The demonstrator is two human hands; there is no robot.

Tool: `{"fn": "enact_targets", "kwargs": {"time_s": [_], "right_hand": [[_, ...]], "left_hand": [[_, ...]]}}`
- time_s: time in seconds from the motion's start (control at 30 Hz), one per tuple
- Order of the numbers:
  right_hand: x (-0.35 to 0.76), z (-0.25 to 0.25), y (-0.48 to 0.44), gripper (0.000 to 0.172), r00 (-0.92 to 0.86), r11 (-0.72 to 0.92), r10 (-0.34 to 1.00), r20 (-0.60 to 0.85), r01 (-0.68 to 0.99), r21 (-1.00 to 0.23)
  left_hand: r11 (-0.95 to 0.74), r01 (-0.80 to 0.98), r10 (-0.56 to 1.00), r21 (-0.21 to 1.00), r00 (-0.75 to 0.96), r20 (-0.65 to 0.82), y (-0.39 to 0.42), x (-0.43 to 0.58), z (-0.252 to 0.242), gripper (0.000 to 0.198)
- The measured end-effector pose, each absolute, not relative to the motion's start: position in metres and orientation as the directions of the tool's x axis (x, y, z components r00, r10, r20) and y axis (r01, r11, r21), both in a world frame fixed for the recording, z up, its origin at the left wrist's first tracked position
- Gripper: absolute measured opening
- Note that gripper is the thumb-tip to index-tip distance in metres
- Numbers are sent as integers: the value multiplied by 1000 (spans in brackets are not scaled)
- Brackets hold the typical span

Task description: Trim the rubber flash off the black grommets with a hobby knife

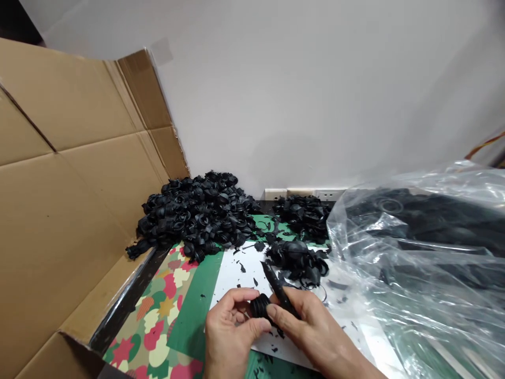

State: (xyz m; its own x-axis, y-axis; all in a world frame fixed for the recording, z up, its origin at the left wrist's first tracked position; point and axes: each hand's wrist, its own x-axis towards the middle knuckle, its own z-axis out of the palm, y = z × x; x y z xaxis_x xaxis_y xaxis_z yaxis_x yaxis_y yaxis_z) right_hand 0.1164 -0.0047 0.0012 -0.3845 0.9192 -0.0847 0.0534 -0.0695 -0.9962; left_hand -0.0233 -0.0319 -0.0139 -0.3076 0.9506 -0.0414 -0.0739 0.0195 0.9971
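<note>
Between the thumb and fingers of my left hand (232, 329) is a small black ribbed rubber bellows (259, 306). My right hand (310, 326) is closed round a slim black knife-like tool (278, 287), whose slanted tip points up and away from me. The right thumb also presses against the side of the bellows. Under both hands lies a white sheet (232, 268) strewn with black rubber scraps (242, 267). Just beyond the right hand is a small heap of black rubber pieces (298, 260).
A large pile of black ribbed pieces (197, 210) rises at the back left, beside an open cardboard box (79, 158). Another black heap (303, 213) lies near the wall sockets (325, 195). A clear plastic bag (426, 263) with black parts fills the right. Patterned paper (158, 326) lies left.
</note>
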Motion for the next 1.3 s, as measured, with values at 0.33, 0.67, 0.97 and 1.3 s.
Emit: {"fn": "enact_targets", "kwargs": {"time_s": [0.33,0.67,0.97,1.3], "right_hand": [[117,-11,-1,28,-408,-200,896,-175,-21,-979],[115,-13,-1,26,-399,-162,905,-145,-9,-987],[115,-7,-4,26,-425,-135,899,-102,-46,-990],[115,-13,-2,25,-467,-159,875,-127,-29,-987]], "left_hand": [[14,-132,948,991,-313,-55,-30,-27,-16,27],[-37,-161,957,986,-290,-12,-30,-30,-20,26],[-15,-192,966,981,-255,-36,-29,-32,-22,25],[-32,-146,967,989,-256,-6,-28,-32,-21,29]]}}
